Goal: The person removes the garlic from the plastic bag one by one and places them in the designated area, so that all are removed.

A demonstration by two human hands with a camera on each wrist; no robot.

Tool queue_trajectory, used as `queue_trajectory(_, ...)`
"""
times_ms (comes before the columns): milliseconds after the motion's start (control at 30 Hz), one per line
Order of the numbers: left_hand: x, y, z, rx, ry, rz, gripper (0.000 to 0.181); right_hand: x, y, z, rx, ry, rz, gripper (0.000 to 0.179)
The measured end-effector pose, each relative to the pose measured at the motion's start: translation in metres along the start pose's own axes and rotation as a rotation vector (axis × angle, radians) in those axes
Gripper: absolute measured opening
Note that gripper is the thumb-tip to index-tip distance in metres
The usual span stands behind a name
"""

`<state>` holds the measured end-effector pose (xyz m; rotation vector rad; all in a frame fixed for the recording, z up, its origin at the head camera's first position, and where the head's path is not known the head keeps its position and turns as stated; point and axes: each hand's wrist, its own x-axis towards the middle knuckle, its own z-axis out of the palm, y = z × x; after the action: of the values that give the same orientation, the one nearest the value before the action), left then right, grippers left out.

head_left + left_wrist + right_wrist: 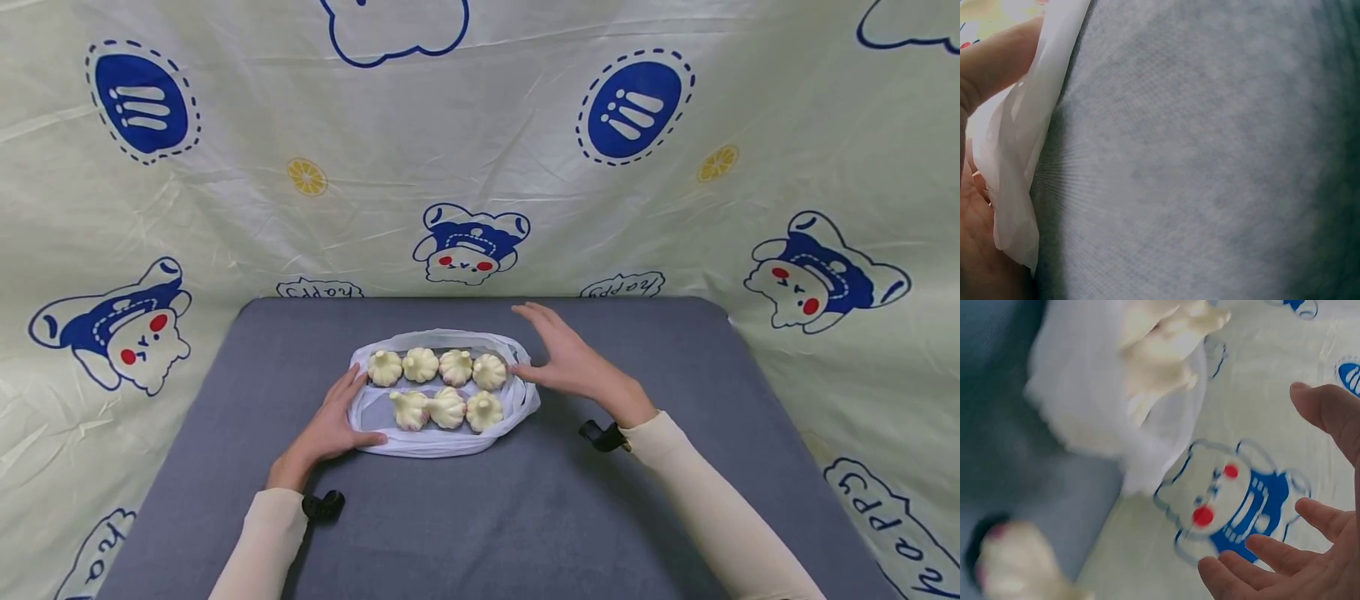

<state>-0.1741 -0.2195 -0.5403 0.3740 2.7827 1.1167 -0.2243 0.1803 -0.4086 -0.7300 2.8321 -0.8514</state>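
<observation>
A white plastic bag (453, 448) lies spread open on the grey table, with several garlic bulbs (447, 407) in two rows inside its rim. At the bag's left end my left hand (330, 425) rests, thumb along the near rim and fingers against the left side. In the left wrist view the thumb (1004, 56) touches the white plastic (1016, 150). My right hand (573, 367) is spread beside the bag's right end, thumb near the rim, holding nothing. The right wrist view shows its spread fingers (1279, 553), the bag (1085, 381), and a blurred garlic bulb (1019, 562) lower left.
The grey table (472, 525) reaches back to a pale curtain (360, 233) printed with blue cartoon figures and orange slices. Black straps (324, 506) sit at both wrists, below cream sleeves.
</observation>
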Motion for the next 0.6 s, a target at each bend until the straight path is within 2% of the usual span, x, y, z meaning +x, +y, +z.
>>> queue_trajectory(200, 0.000, 0.002, 0.000, -0.008, 0.021, 0.025, 0.118, 0.021, -0.027, 0.012, 0.075, -0.075, -0.073, 0.093)
queue_trajectory(367, 0.000, 0.002, 0.000, -0.005, 0.005, -0.001, 0.118, 0.035, -0.045, 0.023, 0.147, -0.154, -0.099, 0.094)
queue_trajectory(600, 0.000, 0.003, 0.001, 0.006, -0.002, -0.013, 0.118, 0.048, -0.064, 0.046, 0.152, -0.276, -0.162, 0.094)
